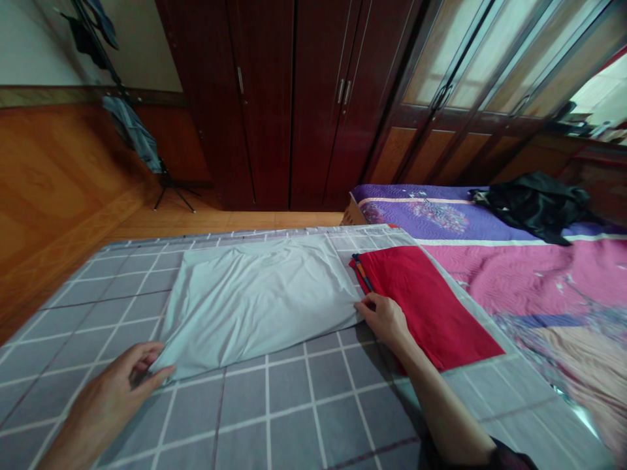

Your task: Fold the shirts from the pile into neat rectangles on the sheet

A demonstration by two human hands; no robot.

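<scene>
A white shirt (255,300) lies spread on the grey checked cloth (289,398), with shallow wrinkles running across it. At its near left corner, my left hand (122,375) pinches the fabric between thumb and fingers. My right hand (385,316) grips the near right corner of the same shirt, its fingertips closed on the edge. Right beside that hand lies a folded red garment (431,307), flat on the checked cloth, with a dark and orange strip (362,273) along its left edge. My right forearm partly covers the red garment.
Dark red wardrobes (264,104) stand at the back. To the right is a surface with a purple and pink floral cover (524,274), bearing a crumpled black garment (539,202). A clothes stand (166,179) with hung garments is at the far left.
</scene>
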